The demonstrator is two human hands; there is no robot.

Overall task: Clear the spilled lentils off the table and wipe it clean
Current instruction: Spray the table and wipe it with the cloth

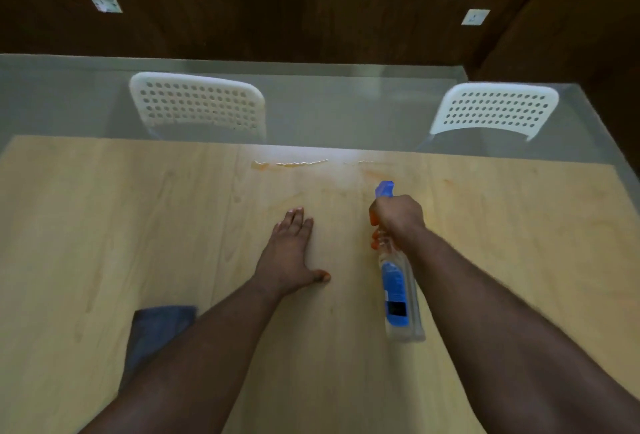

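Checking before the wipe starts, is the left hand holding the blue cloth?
No, the left hand lies flat on the table, while the blue cloth sits apart beside the forearm.

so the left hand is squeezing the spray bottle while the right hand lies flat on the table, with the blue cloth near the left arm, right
Hands are swapped. The head view shows the right hand gripping the spray bottle, while the left hand lies flat on the table. The blue cloth is indeed near the left arm.
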